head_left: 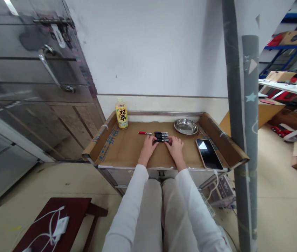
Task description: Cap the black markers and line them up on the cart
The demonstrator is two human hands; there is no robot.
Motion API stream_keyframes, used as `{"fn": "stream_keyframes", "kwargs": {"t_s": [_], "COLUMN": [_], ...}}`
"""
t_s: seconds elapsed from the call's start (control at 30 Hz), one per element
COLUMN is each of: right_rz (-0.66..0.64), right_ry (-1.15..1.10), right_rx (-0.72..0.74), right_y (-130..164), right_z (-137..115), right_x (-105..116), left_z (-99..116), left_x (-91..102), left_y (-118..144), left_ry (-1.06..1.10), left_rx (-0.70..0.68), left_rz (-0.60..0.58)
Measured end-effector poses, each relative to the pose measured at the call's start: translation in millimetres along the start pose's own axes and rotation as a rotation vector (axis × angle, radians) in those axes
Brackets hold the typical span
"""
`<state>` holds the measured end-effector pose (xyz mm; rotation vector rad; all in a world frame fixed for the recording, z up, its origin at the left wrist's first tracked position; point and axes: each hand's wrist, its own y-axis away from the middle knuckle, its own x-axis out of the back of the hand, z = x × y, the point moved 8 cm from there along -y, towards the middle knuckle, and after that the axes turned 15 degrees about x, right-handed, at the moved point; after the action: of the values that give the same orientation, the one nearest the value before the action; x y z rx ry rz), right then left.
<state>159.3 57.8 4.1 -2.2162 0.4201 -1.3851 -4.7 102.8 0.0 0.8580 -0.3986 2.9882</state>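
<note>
Several black marker pens (161,135) lie side by side in a small stack of rows on the cardboard-covered tabletop (132,150). My left hand (149,145) has its thumb and fingers closed at the left end of the nearest black marker. At that marker's right end, the fingers of my right hand (175,145) are closed on it too. Just beyond my left hand, apart from the black ones, lies a red marker pen (143,133). How firmly the fingertips grip is too small to make out.
A yellow-labelled drink bottle (122,114) stands at the back left. Toward the right are a round metal dish (186,126) and a phone (208,154) with a white cable. Raised cardboard sides (223,140) border the top. A grey wrapped pole (245,140) rises at the right.
</note>
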Motion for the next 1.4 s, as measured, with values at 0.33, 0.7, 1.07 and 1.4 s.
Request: {"fn": "stream_keyframes", "kwargs": {"t_s": [0.33, 0.7, 1.07, 1.4], "right_rz": [0.01, 0.018, 0.017, 0.012], "right_ry": [0.05, 0.044, 0.003, -0.049], "right_rx": [-0.014, 0.026, 0.016, 0.051], "right_y": [0.3, -1.8, -1.1, -2.7], "right_z": [-1.7, -4.2, -5.0, -7.5], "right_x": [4.7, 3.2, 3.6, 3.4], "left_z": [-1.1, 11.7, 13.6, 6.2], "left_x": [-3.6, 0.8, 14.8, 22.9], "left_y": [-4.1, 1.1, 3.0, 1.3], "left_ry": [0.044, -0.12, -0.158, -0.386], "left_rx": [0.012, -0.012, 0.017, 0.217], "left_rz": [-0.012, 0.015, 0.138, 0.306]}}
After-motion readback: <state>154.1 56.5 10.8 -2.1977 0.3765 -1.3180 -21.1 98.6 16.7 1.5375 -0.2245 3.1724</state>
